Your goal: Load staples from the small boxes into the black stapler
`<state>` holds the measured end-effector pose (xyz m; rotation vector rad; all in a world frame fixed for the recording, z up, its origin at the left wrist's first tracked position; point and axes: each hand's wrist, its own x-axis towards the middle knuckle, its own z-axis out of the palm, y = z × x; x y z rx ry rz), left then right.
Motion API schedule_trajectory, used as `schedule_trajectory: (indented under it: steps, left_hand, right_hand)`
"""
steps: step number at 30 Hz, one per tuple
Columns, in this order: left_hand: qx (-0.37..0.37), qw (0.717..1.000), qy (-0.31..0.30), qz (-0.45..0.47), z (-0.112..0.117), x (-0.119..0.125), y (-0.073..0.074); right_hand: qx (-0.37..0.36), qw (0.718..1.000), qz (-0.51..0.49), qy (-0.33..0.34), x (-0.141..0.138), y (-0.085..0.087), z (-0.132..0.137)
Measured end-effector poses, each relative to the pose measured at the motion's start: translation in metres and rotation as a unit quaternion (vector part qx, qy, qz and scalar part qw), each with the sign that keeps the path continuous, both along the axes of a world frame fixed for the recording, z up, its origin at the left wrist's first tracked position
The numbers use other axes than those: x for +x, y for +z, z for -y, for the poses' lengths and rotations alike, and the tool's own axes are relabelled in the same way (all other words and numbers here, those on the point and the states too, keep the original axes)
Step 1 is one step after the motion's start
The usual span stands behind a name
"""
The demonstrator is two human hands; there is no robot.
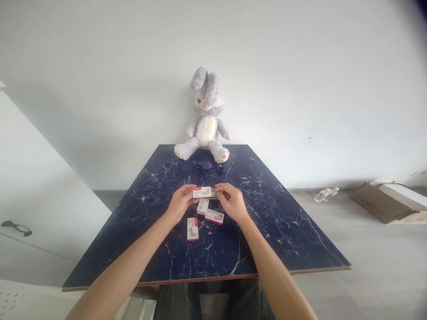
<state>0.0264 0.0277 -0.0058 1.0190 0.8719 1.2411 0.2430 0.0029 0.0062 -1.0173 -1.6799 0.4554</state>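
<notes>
My left hand (180,203) grips the left end of a small white-and-red staple box (201,192), held a little above the table. With thumb and fingers pinched, my right hand (231,201) holds a grey strip of staples (214,192) at the box's right end. Whether the strip is partly inside the box I cannot tell. Below the hands lie a whitish box (203,206), a red-edged box (214,217) and an upright-turned box (192,229) with a similar print. The first two lie close together.
A dark blue marbled table (150,249) carries everything. At its far edge a grey plush rabbit (207,131) leans against the wall. On the floor to the right are a plastic bottle (325,194) and a cardboard box (380,204). A white cabinet (36,178) stands left.
</notes>
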Motion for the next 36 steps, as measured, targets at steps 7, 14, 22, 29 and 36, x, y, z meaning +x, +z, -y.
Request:
schedule_trajectory:
  steps: [7,14,22,29,36]
  left_hand:
    - [0.141,0.987,0.067,-0.04,0.004,-0.007,0.013]
    - [0.059,0.997,0.013,0.039,0.006,-0.014,0.032]
    - [0.033,0.999,0.018,0.021,-0.002,-0.014,0.028]
    - [0.016,0.999,0.023,0.046,-0.008,-0.015,0.018]
    - [-0.024,0.994,0.009,0.104,-0.007,-0.015,0.021]
  right_hand:
    - [-0.031,0.999,-0.001,0.041,-0.006,-0.007,0.0]
    - [-0.064,0.994,0.018,0.088,-0.018,-0.004,0.009]
    - [-0.06,0.991,0.096,0.071,-0.017,-0.004,0.009]
    - [-0.066,0.986,0.135,0.076,-0.015,-0.004,0.01]
    - [-0.092,0.988,0.087,0.091,-0.013,0.003,0.012]
